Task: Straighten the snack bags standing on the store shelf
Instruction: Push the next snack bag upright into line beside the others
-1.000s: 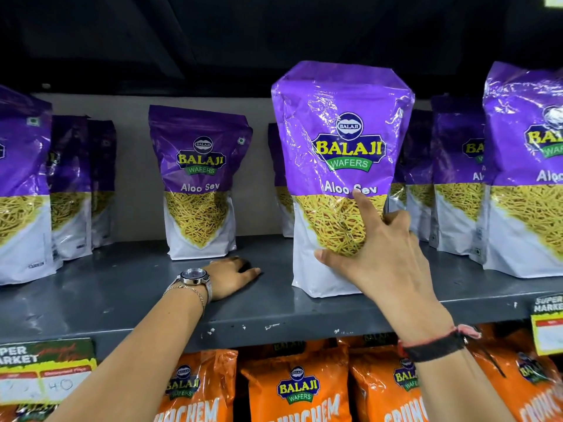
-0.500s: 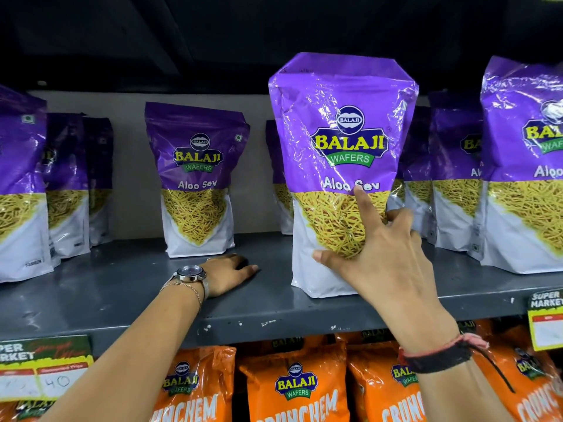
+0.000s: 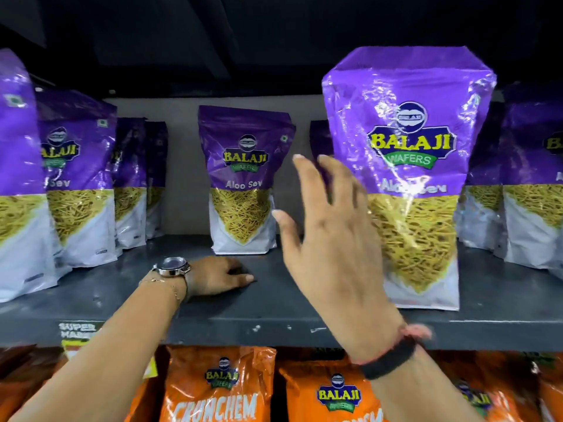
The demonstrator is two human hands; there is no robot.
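purple crinkly film bag [image 3: 408, 178], right of centre on the shelf [image 3: 274, 312], likely light and slippery (grip its sides); right hand [image 3: 332, 239] open, seemingly just beside it, left hand [image 3: 217, 278] flat, empty.

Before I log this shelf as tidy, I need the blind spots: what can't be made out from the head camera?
- Purple bag behind the big front bag: mostly hidden by it and the raised right hand.
- Leftmost bag: cut off by the left edge.
- Shelf label: covered by the left arm, print unreadable.
- Orange bags below: cut off by the bottom edge.
- Right hand: motion-blurred; whether it touches the front bag is unclear.
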